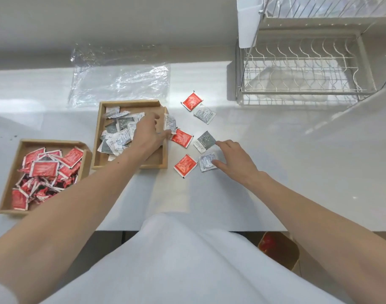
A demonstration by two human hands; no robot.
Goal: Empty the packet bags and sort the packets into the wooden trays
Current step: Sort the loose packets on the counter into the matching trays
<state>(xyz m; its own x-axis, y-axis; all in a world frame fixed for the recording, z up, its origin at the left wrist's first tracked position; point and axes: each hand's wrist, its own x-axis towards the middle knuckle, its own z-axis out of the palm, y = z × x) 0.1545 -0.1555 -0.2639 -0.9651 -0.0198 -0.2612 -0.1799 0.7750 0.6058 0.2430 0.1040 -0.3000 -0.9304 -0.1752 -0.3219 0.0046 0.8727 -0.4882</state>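
Note:
Two wooden trays stand on the white counter. The left tray (pixel 9 183) holds several red packets; the middle tray (pixel 163 150) holds several white and grey packets. My left hand (pixel 148 132) hovers over the middle tray's right side, pinching a white packet (pixel 170 123) above the rim. My right hand (pixel 233 159) rests spread on the counter, fingertips touching a grey packet (pixel 205 141) and a white packet (pixel 207 161). Loose on the counter lie three red packets (pixel 182 138) (pixel 185 165) (pixel 192 100) and another white packet (pixel 204 114).
An empty clear plastic bag (pixel 121 82) lies flat behind the trays. A white wire dish rack (pixel 301 69) stands at the back right. The counter's front edge runs just before my body, with a brown paper bag (pixel 277 249) on the floor below.

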